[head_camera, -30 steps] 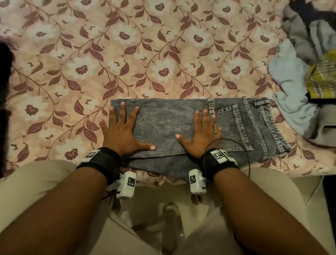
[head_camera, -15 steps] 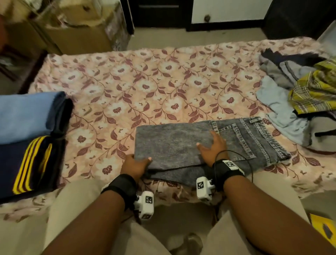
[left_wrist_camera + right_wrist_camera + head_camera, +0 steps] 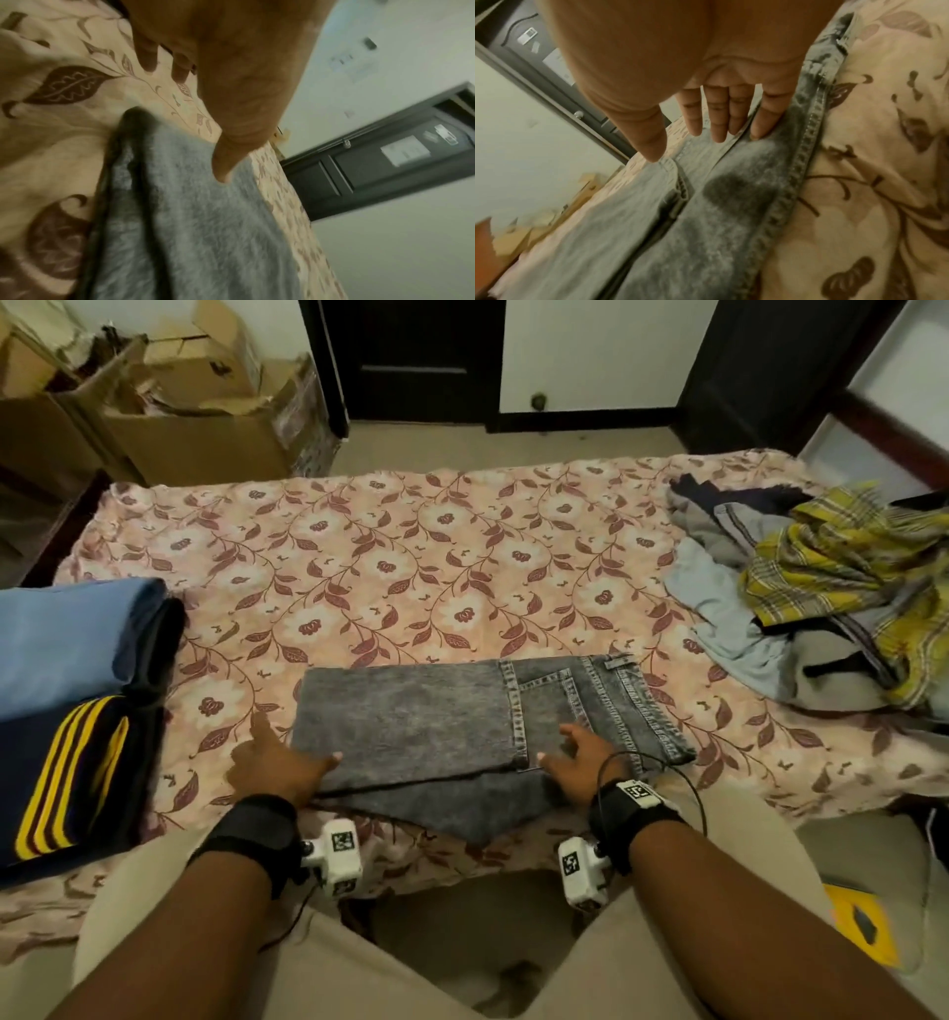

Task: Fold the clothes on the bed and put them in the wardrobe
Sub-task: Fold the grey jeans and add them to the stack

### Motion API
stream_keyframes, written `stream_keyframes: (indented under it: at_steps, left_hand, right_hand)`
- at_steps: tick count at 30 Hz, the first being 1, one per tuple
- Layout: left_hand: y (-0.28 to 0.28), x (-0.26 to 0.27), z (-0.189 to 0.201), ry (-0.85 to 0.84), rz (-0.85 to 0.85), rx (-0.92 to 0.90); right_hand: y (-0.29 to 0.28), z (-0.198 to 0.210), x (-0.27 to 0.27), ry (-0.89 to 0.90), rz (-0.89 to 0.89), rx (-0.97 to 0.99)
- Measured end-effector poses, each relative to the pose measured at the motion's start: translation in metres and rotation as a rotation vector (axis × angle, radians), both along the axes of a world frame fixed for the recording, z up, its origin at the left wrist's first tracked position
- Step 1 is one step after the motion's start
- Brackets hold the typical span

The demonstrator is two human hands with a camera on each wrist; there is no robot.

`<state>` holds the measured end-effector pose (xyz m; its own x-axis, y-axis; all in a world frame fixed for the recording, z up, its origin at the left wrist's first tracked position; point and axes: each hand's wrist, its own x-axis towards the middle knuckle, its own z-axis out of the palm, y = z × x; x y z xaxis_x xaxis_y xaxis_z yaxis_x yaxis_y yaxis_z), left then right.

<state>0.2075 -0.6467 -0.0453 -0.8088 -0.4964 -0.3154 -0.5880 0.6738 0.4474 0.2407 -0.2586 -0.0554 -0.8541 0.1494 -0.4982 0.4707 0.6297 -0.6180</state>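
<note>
Bedroom, floral pink bedsheet (image 3: 400,567) on the bed. Folded grey acid-wash denim jeans (image 3: 411,726) lie flat at the near edge, waistband to the right. Left hand (image 3: 272,762) at the jeans' left fold edge, thumb on top of the fabric, fingers on the sheet beside it, relaxed. Right hand (image 3: 580,762) rests on the pocket end, fingers straight and spread. Folded blue and navy striped stack (image 3: 67,701) far left; unfolded clothes pile (image 3: 821,588) far right.

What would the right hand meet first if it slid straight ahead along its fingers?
Probably only more of the grey jeans: the right hand lies on them, fingers aimed across the pocket toward the floral bedsheet beyond.
</note>
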Motion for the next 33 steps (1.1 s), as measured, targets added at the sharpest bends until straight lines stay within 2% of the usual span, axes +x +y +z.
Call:
stream_keyframes:
  at_steps: [3,5,7,9,11,13,15,17,19,22,25,29,33]
  left_hand:
    - [0.023,0.013,-0.017,0.125,-0.312,-0.052]
    - [0.044,0.023,-0.032,0.070,-0.480,-0.147]
    - [0.059,0.028,-0.044,-0.076,-0.623,-0.211]
    - [0.066,0.029,-0.052,-0.290,-0.728,-0.209]
    - [0.068,0.024,-0.054,-0.420,-0.741,-0.191]
    - [0.074,0.015,-0.046,-0.366,-0.693,-0.198]
    - [0.084,0.002,-0.031,-0.133,-0.693,-0.252]
    - [0.101,-0.013,-0.029,0.141,-0.765,-0.286]
    - [0.121,-0.022,-0.032,0.247,-0.831,-0.256]
    - [0.135,-0.037,-0.054,0.118,-0.872,-0.224]
    - [0.123,-0.057,-0.075,0.010,-0.820,-0.246]
    - [0.113,-0.066,-0.090,0.034,-0.752,-0.263]
    - [0.115,-0.070,-0.095,0.026,-0.761,-0.224]
  right_hand:
    - [-0.006,-0.001,-0.001,0.027,0.172,0.181]
    - [-0.017,-0.004,-0.002,0.069,0.314,0.293]
    - [-0.036,-0.007,-0.002,0.127,0.476,0.367]
    - [-0.050,-0.013,0.000,0.055,0.590,0.431]
    - [-0.059,-0.020,0.001,-0.163,0.612,0.469]
    - [-0.066,-0.019,-0.007,-0.252,0.583,0.504]
    - [-0.075,-0.012,-0.021,-0.172,0.553,0.561]
    - [-0.080,-0.008,-0.038,0.022,0.527,0.560]
    - [-0.085,-0.012,-0.052,0.165,0.531,0.530]
    - [-0.087,-0.029,-0.073,0.163,0.539,0.517]
    - [-0.074,-0.044,-0.087,0.085,0.493,0.502]
    - [-0.058,-0.063,-0.091,0.054,0.511,0.457]
    - [-0.059,-0.071,-0.092,0.038,0.504,0.454]
